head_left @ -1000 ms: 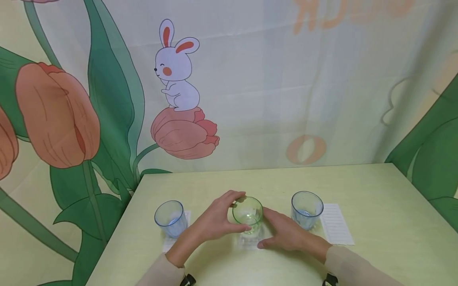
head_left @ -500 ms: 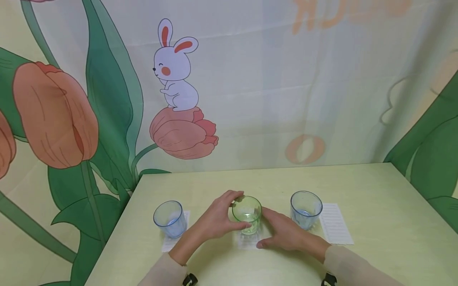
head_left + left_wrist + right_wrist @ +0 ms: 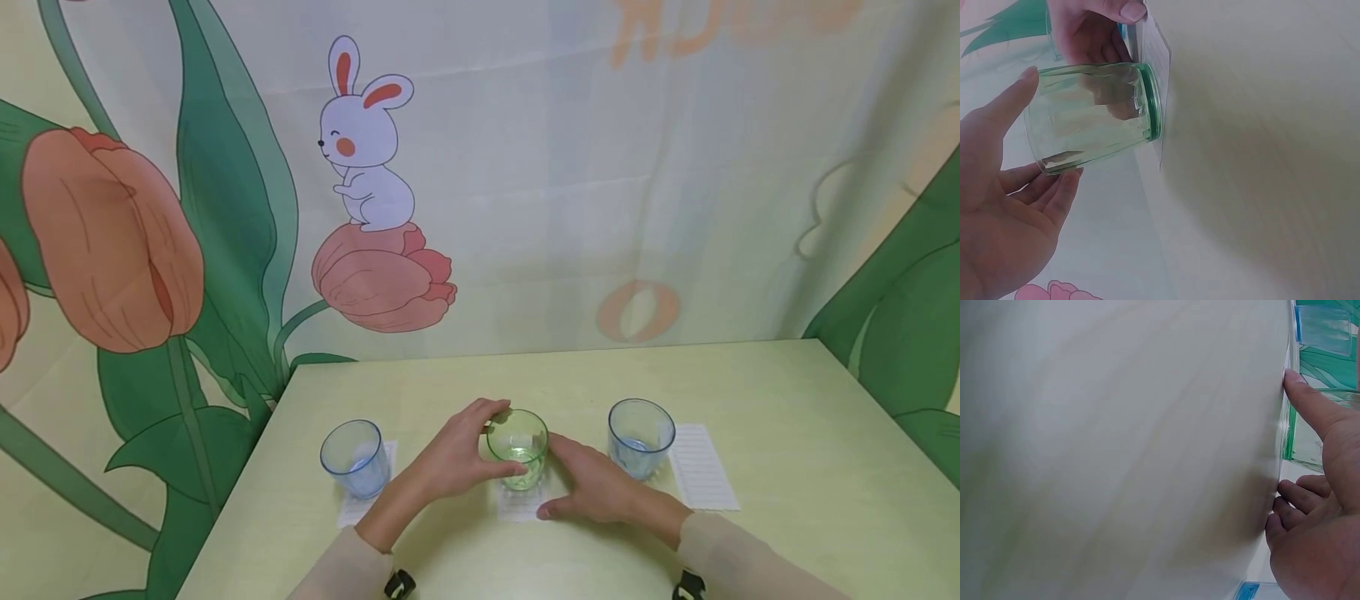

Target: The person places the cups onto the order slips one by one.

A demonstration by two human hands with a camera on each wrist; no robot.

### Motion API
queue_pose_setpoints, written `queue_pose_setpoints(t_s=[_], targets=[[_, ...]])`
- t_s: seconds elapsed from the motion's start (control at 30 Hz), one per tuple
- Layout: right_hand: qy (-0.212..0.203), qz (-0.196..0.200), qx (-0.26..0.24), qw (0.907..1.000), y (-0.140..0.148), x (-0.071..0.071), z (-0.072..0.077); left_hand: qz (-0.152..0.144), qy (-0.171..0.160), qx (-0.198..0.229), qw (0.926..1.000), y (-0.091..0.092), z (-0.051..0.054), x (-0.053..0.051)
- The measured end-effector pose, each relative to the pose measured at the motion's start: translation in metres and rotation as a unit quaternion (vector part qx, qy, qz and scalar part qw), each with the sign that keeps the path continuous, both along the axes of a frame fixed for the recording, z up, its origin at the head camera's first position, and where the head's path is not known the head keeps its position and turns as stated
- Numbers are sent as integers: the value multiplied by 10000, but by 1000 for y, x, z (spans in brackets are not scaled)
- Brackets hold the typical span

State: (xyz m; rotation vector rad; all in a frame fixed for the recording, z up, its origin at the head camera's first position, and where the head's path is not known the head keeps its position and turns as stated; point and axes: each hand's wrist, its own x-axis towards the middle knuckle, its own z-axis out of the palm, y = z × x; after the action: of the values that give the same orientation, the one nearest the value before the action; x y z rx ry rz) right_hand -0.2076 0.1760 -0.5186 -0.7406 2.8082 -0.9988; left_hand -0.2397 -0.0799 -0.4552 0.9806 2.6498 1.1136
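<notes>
My left hand [image 3: 457, 454] holds a clear green glass [image 3: 522, 437] near its rim, thumb on the near side and fingers on the far side. In the left wrist view the glass [image 3: 1091, 112] stands upright with its base on a lined white sheet of paper [image 3: 517, 507]. My right hand [image 3: 600, 487] rests low at the right of the glass, fingers relaxed. In the right wrist view, the right thumb [image 3: 1310, 403] touches the paper's edge and the fingertips [image 3: 1285, 487] rest at the tabletop. Whether those fingers touch the glass cannot be made out.
A blue glass [image 3: 356, 462] stands on a paper sheet [image 3: 350, 512] at the left. Just beyond my right hand is another blue glass [image 3: 641, 442], with a lined sheet [image 3: 705, 467] beside it. A printed curtain [image 3: 525, 167] hangs behind the pale table [image 3: 787, 400].
Only a slight drift of the head view is visible. Both hands and the green glass keep practically the same places.
</notes>
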Motion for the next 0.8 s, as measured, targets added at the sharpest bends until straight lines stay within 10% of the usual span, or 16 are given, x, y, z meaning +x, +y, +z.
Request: queue_pose_setpoints(t_s=[0.8], targets=[[21, 69, -107, 9999, 1, -2, -3, 34, 30, 163, 9999, 1, -1, 1]])
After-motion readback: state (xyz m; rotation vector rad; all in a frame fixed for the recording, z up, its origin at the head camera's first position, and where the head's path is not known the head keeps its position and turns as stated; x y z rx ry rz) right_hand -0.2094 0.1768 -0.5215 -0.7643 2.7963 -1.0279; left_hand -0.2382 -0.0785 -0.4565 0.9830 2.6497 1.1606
